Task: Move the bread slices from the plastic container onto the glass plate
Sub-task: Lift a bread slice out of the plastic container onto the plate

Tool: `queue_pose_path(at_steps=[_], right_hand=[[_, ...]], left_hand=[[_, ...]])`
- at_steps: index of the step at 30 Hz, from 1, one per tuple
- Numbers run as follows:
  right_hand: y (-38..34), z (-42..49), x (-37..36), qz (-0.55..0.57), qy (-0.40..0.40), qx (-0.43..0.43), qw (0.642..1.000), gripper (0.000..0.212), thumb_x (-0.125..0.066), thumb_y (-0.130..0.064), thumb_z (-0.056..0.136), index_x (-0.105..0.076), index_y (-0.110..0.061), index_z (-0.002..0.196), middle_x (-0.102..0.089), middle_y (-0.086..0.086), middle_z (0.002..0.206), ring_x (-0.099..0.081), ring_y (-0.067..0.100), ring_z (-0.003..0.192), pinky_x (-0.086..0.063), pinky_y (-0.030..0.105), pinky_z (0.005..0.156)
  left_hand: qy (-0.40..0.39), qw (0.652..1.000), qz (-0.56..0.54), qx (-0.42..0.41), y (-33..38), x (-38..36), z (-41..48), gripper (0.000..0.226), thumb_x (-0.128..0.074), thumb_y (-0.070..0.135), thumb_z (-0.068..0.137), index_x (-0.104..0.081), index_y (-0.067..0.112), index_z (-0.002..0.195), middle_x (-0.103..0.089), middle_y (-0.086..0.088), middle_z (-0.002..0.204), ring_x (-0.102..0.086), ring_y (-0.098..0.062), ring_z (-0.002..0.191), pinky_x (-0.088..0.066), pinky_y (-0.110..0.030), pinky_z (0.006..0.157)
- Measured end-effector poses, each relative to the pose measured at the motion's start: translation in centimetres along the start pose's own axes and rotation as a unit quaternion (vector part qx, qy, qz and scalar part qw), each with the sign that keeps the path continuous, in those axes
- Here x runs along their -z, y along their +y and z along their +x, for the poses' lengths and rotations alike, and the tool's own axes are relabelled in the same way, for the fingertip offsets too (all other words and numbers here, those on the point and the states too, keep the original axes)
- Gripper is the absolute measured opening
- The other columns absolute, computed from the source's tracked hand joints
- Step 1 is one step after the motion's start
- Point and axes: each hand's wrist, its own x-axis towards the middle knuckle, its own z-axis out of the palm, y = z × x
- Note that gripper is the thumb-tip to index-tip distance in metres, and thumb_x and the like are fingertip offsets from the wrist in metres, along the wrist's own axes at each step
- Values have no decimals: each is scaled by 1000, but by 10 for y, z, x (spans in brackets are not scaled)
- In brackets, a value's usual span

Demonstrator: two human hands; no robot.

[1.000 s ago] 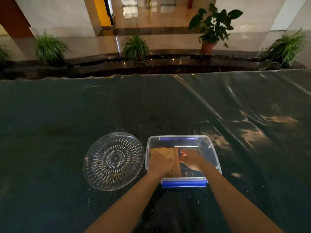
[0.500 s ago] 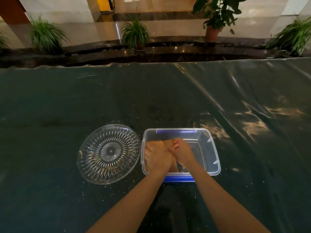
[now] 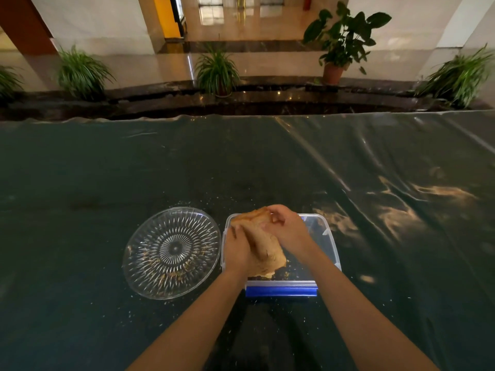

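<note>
**Hands lifting bread stack out of container**

Left hand [image 3: 237, 250] and right hand [image 3: 288, 231] are both gripping a stack of bread slices [image 3: 263, 245], left cupping the left side, right pinching the far upper edge. Stack is tilting, far end raised above the rim of the plastic container [image 3: 330, 236], near end seemingly still low inside it. Slices are pressing together, so exact count is not readable; looks like several.

Doing it well, as I'm judging it: keeping both sides squeezed evenly so no slice is slipping out, clearing the left wall fully, then carrying left to the glass plate [image 3: 171, 253] sitting just beside the container on the desk [image 3: 267, 170], and lowering flat.

Counts: one bread stack, one container with one blue clip [image 3: 281, 291] showing at the near edge, one plate holding only crumbs, two hands. Crumbs are scattering over the desk.
</note>
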Motion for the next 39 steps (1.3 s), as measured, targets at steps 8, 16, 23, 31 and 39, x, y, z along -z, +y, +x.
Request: queue_pose_path(at_steps=[8, 16, 23, 31, 39], right_hand=[[-38, 4, 20, 103, 31, 35, 994, 26, -66, -13, 80, -62, -18, 105, -66, 5, 102, -62, 20, 95, -52, 32, 83], [-53, 28, -25, 107, 45, -39, 992, 23, -61, -16, 82, -60, -16, 105, -64, 5, 102, -60, 14, 87, -47, 21, 64], [-60, 61, -111, -4, -5, -88, 996, 22, -57, -20, 83, -62, -9, 102, -62, 7, 98, -60, 25, 96, -46, 31, 72], [-35, 92, -197, -59, -39, -183, 980, 31, -46, -20, 89, -58, -3, 112, -62, 16, 115, -58, 27, 99, -42, 31, 76], [-20, 112, -227, -94, -24, -193, 976, 35, -47, -18, 90, -52, -3, 121, -56, 17, 125, -55, 29, 113, -45, 36, 97]], left_hand=[[-85, 985, -142, -40, 27, 32, -4, 38, -43, 32, 96, -54, 13, 127, -61, -8, 124, -61, -15, 105, -52, -36, 89], [-28, 991, -126, -28, 46, 73, 1, 38, -49, 21, 94, -50, 14, 132, -57, -7, 128, -56, -26, 115, -52, -44, 93], [43, 994, -87, 43, 40, 139, 43, 37, -45, 16, 96, -53, 5, 130, -58, -15, 130, -56, -33, 118, -50, -44, 93], [88, 993, 32, 72, 16, 192, 102, 35, -52, 15, 91, -59, 5, 124, -65, -13, 116, -60, -31, 109, -50, -44, 98], [61, 985, 147, 68, 0, 202, 142, 31, -48, 11, 89, -65, 9, 115, -66, -13, 119, -59, -31, 112, -48, -46, 100]])
